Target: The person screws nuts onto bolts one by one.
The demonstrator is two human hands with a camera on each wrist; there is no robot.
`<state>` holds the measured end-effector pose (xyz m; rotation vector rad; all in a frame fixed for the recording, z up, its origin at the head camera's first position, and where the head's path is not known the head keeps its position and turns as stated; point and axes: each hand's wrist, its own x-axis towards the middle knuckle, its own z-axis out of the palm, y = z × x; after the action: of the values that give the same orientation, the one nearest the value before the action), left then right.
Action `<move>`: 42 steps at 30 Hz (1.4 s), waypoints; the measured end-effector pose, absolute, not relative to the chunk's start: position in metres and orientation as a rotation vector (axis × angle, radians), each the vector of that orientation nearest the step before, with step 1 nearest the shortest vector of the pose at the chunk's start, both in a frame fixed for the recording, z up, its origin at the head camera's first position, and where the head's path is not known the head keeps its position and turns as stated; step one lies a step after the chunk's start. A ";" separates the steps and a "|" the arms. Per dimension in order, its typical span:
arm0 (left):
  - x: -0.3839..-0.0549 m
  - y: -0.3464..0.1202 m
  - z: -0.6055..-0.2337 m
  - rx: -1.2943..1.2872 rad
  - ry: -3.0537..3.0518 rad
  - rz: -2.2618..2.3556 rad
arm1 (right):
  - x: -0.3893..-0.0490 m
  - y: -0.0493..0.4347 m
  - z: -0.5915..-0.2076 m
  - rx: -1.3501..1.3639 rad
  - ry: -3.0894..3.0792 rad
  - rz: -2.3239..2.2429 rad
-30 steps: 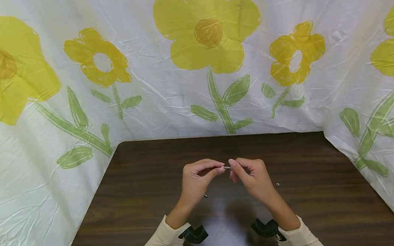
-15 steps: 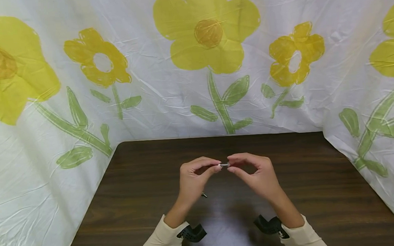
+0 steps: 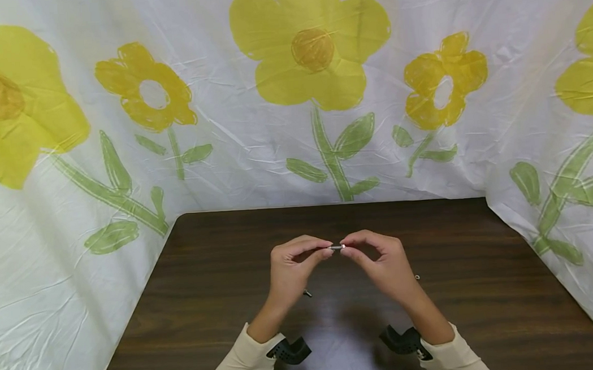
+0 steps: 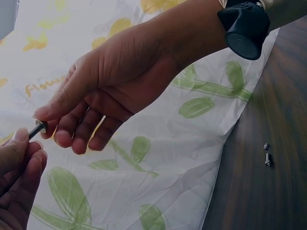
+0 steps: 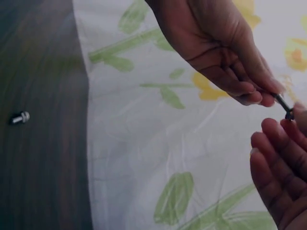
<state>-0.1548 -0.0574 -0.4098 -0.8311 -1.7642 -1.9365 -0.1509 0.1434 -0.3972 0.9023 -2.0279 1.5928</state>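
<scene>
In the head view, a thin metal bolt is held level in the air between both hands. My left hand pinches its left end between thumb and fingertips. My right hand pinches the wider right end with thumb and forefinger. In the left wrist view, a ring-like part shows around the bolt at the right fingertips; whether it is a nut or the bolt's head, I cannot tell. The right hand's other fingers are spread loosely. The left fingertips cover the other end of the bolt.
A small bolt lies on the dark wooden table beside the left wrist. Past the right wrist lies a nut; the left wrist view also shows another bolt near it. A flowered white curtain surrounds the table.
My right thumb and forefinger have shifted their grip on the bolt's right end, and its wider part shows more. The left hand has moved slightly up and left, then stayed nearly still.
</scene>
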 end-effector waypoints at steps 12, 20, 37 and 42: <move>-0.154 -0.053 -0.410 -0.853 -1.753 -1.913 | -0.149 0.138 -0.399 0.823 -2.117 1.577; -0.154 -0.055 -0.410 -0.824 -1.757 -1.929 | -0.148 0.139 -0.398 0.824 -2.103 1.582; -0.155 -0.056 -0.411 -0.814 -1.758 -1.946 | -0.141 0.139 -0.380 0.918 -2.033 1.560; -0.154 -0.055 -0.411 -0.829 -1.755 -1.943 | -0.137 0.137 -0.376 0.883 -2.106 1.583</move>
<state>-0.1544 -0.0551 -0.4105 -0.8287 -1.7553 -1.9426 -0.1371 0.1366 -0.3758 0.8827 -2.1058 1.5831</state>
